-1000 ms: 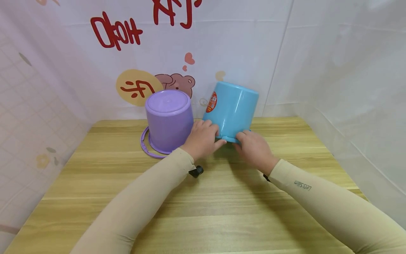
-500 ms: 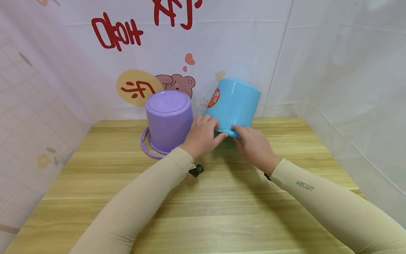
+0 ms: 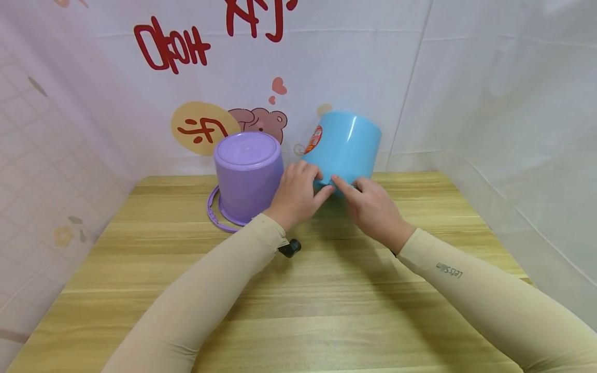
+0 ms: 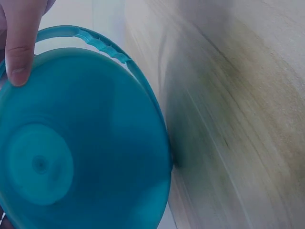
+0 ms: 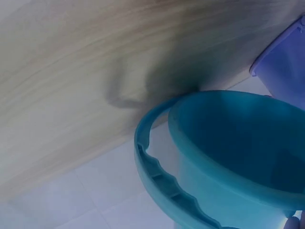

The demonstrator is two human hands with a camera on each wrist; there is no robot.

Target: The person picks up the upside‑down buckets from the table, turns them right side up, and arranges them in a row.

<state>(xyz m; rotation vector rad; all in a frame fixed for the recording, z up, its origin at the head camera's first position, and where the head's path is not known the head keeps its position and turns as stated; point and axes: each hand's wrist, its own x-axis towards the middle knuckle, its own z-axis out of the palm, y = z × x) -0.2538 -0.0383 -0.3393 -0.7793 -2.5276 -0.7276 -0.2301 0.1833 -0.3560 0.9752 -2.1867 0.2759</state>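
Note:
A blue bucket (image 3: pixel 350 145) with a red sticker is tilted, its mouth facing down toward the person and its base up and back. My left hand (image 3: pixel 294 194) grips the rim at its left side; in the left wrist view the thumb (image 4: pixel 20 52) lies over the rim onto the inner wall. My right hand (image 3: pixel 375 210) is at the rim's near side, its straight index finger touching the bucket close to the left thumb. The blue handle (image 5: pixel 159 179) stands away from the rim, with no fingers round its ridged grip. The right thumb is hidden.
A purple bucket (image 3: pixel 249 191) stands upside down left of the blue one, its handle (image 3: pixel 212 212) lying on the wooden table (image 3: pixel 298 305). Printed white sheets (image 3: pixel 415 103) rise behind and at both sides. A black device (image 3: pixel 291 247) shows at the left cuff.
The blue bucket has risen a little and tipped farther back, with the left hand still gripping its rim. My right hand has shifted up and left, its index finger now straightened near the left thumb.

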